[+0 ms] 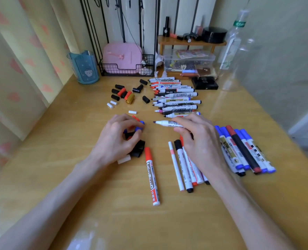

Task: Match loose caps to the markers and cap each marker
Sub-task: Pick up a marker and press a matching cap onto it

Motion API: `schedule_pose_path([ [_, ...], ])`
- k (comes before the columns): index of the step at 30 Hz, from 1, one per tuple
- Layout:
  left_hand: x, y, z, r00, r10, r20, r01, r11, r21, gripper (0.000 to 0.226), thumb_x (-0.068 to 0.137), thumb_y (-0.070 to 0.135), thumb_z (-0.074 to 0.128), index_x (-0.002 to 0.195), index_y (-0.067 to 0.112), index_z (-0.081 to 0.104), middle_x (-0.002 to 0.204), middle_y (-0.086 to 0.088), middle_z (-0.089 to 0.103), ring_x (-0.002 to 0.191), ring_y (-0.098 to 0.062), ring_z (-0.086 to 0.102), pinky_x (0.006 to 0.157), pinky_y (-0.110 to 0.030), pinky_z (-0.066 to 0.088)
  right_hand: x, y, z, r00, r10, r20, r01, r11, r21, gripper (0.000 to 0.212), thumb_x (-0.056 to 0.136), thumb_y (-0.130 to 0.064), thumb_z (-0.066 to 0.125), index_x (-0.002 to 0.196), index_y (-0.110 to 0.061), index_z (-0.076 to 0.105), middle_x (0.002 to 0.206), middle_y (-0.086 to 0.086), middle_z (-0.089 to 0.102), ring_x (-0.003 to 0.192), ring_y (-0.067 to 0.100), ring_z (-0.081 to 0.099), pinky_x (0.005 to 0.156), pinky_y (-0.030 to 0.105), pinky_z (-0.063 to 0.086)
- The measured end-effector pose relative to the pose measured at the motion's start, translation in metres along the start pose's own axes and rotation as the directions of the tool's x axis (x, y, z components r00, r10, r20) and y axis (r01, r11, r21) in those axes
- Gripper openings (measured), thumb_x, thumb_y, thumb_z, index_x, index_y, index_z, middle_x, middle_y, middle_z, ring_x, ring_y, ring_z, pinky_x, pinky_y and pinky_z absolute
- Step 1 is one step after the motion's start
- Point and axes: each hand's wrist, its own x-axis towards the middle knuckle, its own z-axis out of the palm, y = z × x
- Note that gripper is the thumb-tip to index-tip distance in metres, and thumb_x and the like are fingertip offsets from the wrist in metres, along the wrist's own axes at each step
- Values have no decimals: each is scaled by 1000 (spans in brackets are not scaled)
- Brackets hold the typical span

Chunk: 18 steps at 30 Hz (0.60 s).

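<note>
Black-tipped and uncapped, the marker [165, 123] is pinched by the fingers of the right hand [198, 139], just above the bench [113, 204]. The left hand [117, 136] curls over the loose caps [139, 150]; whether it grips one is unclear. Next, probably, a black cap must be picked out and pressed on.

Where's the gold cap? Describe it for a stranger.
Start at the blue cup far left on the table. Just right of it lie loose caps. The gold cap is at their near edge, the only gold one among black and red.
</note>
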Motion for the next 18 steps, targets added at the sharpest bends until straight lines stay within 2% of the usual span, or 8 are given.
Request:
schedule_pose_path([
  [7,79,-18,24,998,-64,-22,66,993,100,29,97,24,67,126,19,71,115,-1,69,105,-21,61,91,-40,52,3,11,-5,992,126,-31,-124,991,53,27,99,-16,70,125,-18,74,112,-7,69,98,17,67,80,43,57],
  [11,128,-26,40,995,-87,51,72,968,238,50,93,23,71,142,17,63,133,-13,67,120,-36,60,99,-49,51,4,13,-5,987,153,-53,-152,988,33,27,98,-17,70,125,-20,74,113,-8,68,97,14,66,80,38,57],
  [14,145,-33,50,990,-113,83,76,931,358,39,95,35,71,132,22,71,128,-16,69,121,-39,61,103,-52,50,4,14,-6,985,164,-45,-163,986,34,27,98,-18,71,125,-20,74,112,-8,67,96,14,66,81,36,56],
  [18,147,-35,53,988,-149,37,129,936,328,20,95,27,74,113,21,77,113,-10,75,102,-33,69,87,-44,54,5,16,-6,984,171,-49,-169,985,42,27,97,-17,72,124,-19,75,111,-7,68,96,16,67,82,37,55],
])
